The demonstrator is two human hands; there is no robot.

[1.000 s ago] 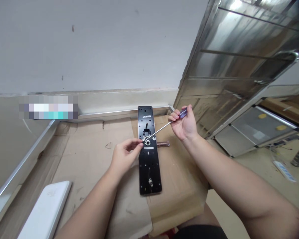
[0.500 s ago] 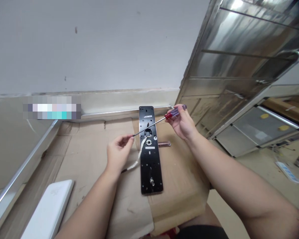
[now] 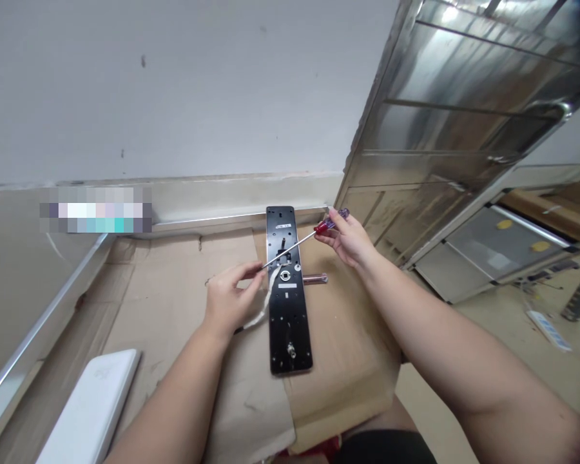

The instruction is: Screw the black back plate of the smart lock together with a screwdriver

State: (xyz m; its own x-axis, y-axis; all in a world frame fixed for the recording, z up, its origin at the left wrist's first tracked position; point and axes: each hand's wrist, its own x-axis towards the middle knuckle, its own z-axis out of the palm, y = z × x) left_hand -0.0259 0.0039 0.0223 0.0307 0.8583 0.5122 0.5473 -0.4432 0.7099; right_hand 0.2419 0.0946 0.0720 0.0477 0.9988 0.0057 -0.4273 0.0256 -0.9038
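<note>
A screwdriver (image 3: 292,248) with a clear purple-and-red handle slants over a long black lock panel (image 3: 290,328). My right hand (image 3: 348,238) is closed around its handle. At the other end, my left hand (image 3: 236,287) pinches the tip of the shaft; any small part between those fingertips is hidden. The panel lies flat, with a square-holed round fitting, a small post and a metal fitting near its lower end. From its middle a white-wrapped cable (image 3: 269,296) runs down to the left, passing behind my left hand. A brownish handle-like bar (image 3: 315,279) juts out beneath the panel's right side.
Cardboard (image 3: 174,290) covers the work surface, bordered by a wall behind and a metal-edged rim at left. A white oblong box (image 3: 91,406) lies at lower left. To the right stand a metal door (image 3: 444,96) and a low cabinet (image 3: 488,258); a power strip (image 3: 548,330) is on the floor.
The view has shifted slightly. My right hand has moved a little left and down along with the handle, and the shaft tip sits deeper in my left fingers.
</note>
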